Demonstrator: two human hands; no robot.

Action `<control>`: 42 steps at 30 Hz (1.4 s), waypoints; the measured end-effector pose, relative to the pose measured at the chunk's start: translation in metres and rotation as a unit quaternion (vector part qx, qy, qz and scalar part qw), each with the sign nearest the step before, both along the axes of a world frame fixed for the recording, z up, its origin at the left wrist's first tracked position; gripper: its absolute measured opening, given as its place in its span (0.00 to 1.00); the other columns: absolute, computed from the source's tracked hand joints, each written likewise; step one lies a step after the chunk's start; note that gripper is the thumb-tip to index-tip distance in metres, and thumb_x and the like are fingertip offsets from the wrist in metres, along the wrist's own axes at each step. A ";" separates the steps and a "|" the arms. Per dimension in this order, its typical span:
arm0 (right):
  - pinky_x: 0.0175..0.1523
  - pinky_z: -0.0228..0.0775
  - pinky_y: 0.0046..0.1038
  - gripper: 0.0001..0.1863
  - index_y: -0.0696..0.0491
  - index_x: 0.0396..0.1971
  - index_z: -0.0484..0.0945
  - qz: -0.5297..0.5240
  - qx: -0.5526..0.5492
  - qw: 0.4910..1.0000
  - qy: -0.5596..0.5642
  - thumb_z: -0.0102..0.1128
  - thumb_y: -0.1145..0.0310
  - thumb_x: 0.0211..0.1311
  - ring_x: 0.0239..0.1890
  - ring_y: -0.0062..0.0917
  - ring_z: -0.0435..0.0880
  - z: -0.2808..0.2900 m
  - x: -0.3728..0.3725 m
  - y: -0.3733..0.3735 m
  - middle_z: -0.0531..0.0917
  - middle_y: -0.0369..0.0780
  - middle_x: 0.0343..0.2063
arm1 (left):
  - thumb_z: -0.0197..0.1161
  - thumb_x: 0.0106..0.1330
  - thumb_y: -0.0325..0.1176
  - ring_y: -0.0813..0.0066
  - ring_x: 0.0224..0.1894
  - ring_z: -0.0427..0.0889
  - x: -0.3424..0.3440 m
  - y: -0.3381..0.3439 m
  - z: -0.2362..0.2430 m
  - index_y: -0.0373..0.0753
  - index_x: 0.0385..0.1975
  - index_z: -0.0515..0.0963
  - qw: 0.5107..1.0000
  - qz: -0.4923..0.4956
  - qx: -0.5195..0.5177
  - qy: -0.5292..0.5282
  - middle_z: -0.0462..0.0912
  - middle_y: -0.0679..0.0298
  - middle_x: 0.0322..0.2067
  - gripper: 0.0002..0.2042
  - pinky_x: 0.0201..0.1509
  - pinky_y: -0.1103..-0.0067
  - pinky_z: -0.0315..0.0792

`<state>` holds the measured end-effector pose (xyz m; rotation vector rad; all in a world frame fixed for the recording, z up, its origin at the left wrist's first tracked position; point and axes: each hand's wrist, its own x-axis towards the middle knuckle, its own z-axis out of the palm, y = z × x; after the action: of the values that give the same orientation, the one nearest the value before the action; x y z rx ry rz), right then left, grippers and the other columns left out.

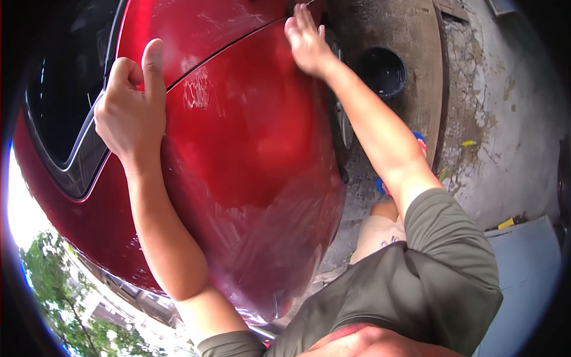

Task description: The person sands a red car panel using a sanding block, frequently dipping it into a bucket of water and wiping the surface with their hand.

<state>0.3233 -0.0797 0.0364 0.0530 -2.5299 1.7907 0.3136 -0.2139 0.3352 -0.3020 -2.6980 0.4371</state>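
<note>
Under the fingers is the car (pixel 256 137). The left hand (pixel 132 110) has curled fingers, thumb raised; I cannot tell if they pinch anything. The right hand (pixel 309 46) has fingers extended, nearly together; any grit beneath them could scratch the car.

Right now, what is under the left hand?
Red bodywork and the edge of the dark window show around the left hand; what lies beneath its palm is covered and cannot be seen.
</note>
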 end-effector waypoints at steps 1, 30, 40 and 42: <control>0.80 0.34 0.58 0.38 0.66 0.76 0.45 0.011 0.108 0.992 0.068 0.33 0.53 0.80 0.81 0.50 0.43 -0.002 0.034 -0.019 0.47 0.58 0.78 | 0.60 0.69 0.65 0.69 0.13 0.71 0.001 -0.007 -0.002 0.42 0.14 0.67 1.000 0.004 0.001 -0.007 0.67 0.68 0.09 0.33 0.23 0.72 0.67; 0.80 0.24 0.58 0.41 0.57 0.79 0.39 0.253 0.066 0.950 0.172 0.41 0.58 0.73 0.82 0.45 0.38 0.109 0.231 -0.029 0.42 0.53 0.80 | 0.54 0.68 0.72 0.68 0.20 0.77 0.016 -0.030 0.029 0.40 0.18 0.73 0.998 0.025 0.058 -0.003 0.75 0.65 0.14 0.35 0.31 0.71 0.72; 0.81 0.24 0.54 0.45 0.61 0.78 0.43 0.223 -0.033 0.954 0.198 0.52 0.55 0.71 0.83 0.44 0.39 0.098 0.200 -0.038 0.45 0.54 0.79 | 0.61 0.70 0.64 0.83 0.18 0.59 0.005 -0.021 0.002 0.39 0.12 0.66 0.984 -0.025 0.169 0.044 0.61 0.72 0.11 0.35 0.24 0.78 0.55; 0.81 0.20 0.54 0.42 0.56 0.79 0.43 0.264 -0.033 0.944 0.196 0.47 0.55 0.74 0.83 0.41 0.38 0.100 0.194 -0.042 0.44 0.49 0.80 | 0.61 0.71 0.63 0.84 0.18 0.58 0.008 -0.024 -0.001 0.39 0.12 0.66 0.983 -0.022 0.170 0.062 0.60 0.73 0.12 0.34 0.24 0.79 0.53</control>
<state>0.5171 -0.1217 0.1365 1.0604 -2.2920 1.7740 0.3219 -0.2381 0.3344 -0.2266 -2.5795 -0.0224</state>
